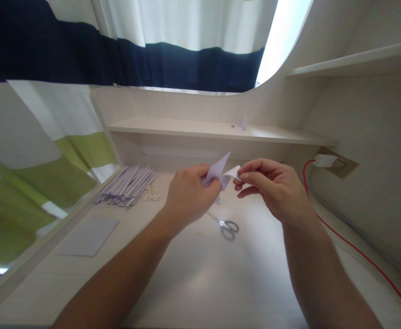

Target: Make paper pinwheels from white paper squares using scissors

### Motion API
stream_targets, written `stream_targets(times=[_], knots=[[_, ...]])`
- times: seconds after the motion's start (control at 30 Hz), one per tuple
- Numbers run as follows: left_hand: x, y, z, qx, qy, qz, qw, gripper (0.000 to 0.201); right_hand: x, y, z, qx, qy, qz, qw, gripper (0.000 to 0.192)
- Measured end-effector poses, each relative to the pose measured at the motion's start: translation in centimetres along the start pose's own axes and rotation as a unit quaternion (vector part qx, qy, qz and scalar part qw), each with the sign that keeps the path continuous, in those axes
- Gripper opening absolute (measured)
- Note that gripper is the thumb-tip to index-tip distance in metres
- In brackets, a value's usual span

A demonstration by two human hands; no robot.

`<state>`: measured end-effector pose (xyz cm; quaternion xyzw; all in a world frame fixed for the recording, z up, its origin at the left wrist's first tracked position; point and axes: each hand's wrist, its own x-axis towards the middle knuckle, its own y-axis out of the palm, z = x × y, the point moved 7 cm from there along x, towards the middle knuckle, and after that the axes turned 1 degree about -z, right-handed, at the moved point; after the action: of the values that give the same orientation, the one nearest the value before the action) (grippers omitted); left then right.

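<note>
Above the bench point(193, 292), the left hand point(191, 189) and the right hand point(275, 185) grip the folded lilac paper point(217, 169): the left clasps its body, the right pinches what looks like its paler tip. The paper is held between them, with the scissors point(224, 224) below. Hard pulling could tear the tip; a slack left thumb could let the folds spring open.

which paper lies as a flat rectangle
The pale sheet at the left of the desk, near the narrow strips; the paper in the left hand is folded, the piece on the shelf sticks up.
</note>
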<state>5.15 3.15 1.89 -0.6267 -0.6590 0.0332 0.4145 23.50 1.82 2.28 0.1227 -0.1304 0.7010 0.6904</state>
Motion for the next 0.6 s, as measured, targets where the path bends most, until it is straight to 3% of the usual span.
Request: stream_targets(times=[0.27, 0.5, 0.6], knots=[[0.29, -0.28, 0.23, -0.05, 0.004, -0.017, 0.999, 0.018, -0.22, 0.13, 0.68, -0.03, -0.015, 0.021, 0.999, 0.01], [0.51, -0.34, 0.69, -0.154, -0.012, -0.033, 0.987, 0.013, -0.12, -0.25, 0.67, -0.014, -0.02, -0.005, 1.0, 0.045], [0.44, -0.22, 0.75, -0.173, -0.013, -0.041, 0.984, 0.012, -0.05, 0.05, 0.33, -0.003, -0.008, -0.008, 1.0, 0.047]])
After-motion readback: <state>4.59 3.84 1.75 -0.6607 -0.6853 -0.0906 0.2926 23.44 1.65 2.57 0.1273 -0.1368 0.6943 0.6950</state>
